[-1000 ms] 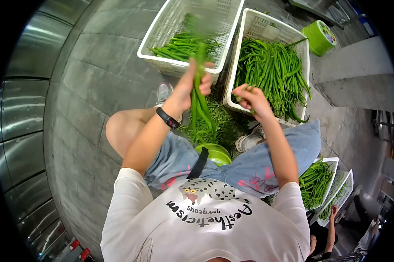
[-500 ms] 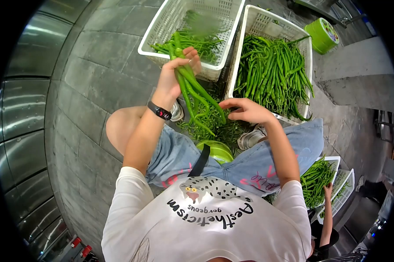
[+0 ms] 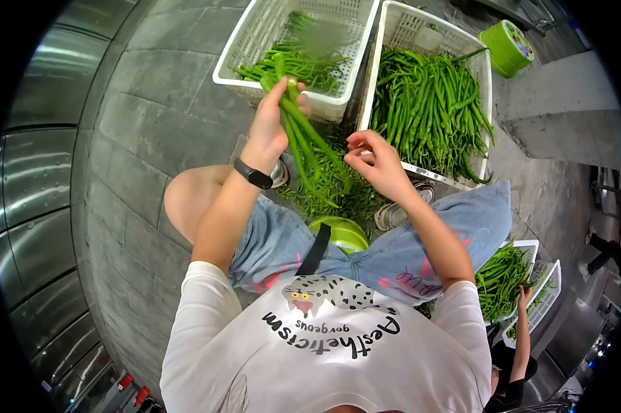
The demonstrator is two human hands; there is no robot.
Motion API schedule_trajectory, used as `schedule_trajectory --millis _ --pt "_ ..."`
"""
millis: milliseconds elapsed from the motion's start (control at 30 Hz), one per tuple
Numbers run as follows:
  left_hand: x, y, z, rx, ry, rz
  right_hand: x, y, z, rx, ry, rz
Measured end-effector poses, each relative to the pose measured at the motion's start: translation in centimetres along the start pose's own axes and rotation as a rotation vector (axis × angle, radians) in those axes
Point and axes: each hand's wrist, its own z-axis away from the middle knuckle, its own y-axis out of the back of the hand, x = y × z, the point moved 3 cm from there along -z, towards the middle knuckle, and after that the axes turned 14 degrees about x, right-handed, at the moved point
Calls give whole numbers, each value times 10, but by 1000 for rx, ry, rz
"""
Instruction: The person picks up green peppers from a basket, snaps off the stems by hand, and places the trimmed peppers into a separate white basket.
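Note:
Several long green peppers (image 3: 302, 141) are gripped in my left hand (image 3: 272, 124), their stem ends up and their tips hanging to the lower right. My right hand (image 3: 379, 164) is just right of the bunch, with thumb and fingertips close together; whether anything small is between them is hard to see. Beyond my left hand stands a white crate (image 3: 331, 101) with some green peppers in it. A second white crate (image 3: 367, 89), right of it, is heaped with green peppers (image 3: 427, 103).
Green trimmings (image 3: 324, 196) lie on the floor between my shoes. A green round seat (image 3: 345, 234) shows between my legs. At lower right, a co-worker's hand (image 3: 524, 296) is by another pepper crate (image 3: 533, 249). A green tub (image 3: 506, 48) stands at upper right.
My right hand has risen slightly and its fingers have drawn together, away from the pepper tips. My left hand still holds the bunch. At the far right, another person's legs have come into view.

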Motion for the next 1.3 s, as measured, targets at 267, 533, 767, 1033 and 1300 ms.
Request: schedule_trajectory --millis 267,533,767,1033,1300 --pt "6 19 -7 225 -142 52 -27 -14 28 -331 523 458" --pt "21 22 -10 303 -233 48 -32 -11 24 -315 480 450" --pt "21 28 -15 164 -130 188 -13 -2 19 -1 151 133" --pt "26 20 -12 173 -154 256 28 -4 9 59 -584 -1211" --pt "43 20 -9 176 -119 335 3 12 -6 -82 -340 -375"
